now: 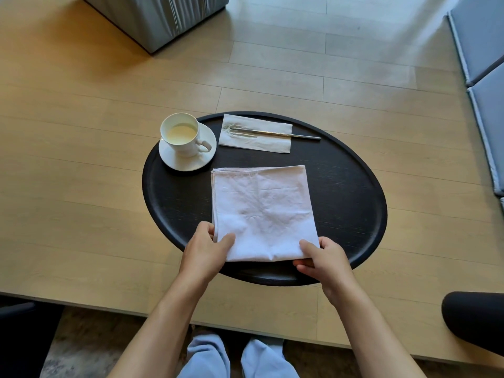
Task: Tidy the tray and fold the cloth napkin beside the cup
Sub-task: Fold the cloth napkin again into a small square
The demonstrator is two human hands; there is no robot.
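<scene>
while both grip: one cloth napkin, one cup

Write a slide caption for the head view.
Both hands grip the cloth napkin on the black tray.

Fingers hidden beneath cloth napkin (near corners).

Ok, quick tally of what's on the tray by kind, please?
Cup: 1
Saucer: 1
Cloth napkin: 1
Paper napkin: 1
Fork: 1
Total: 5, all on the black tray.
</scene>
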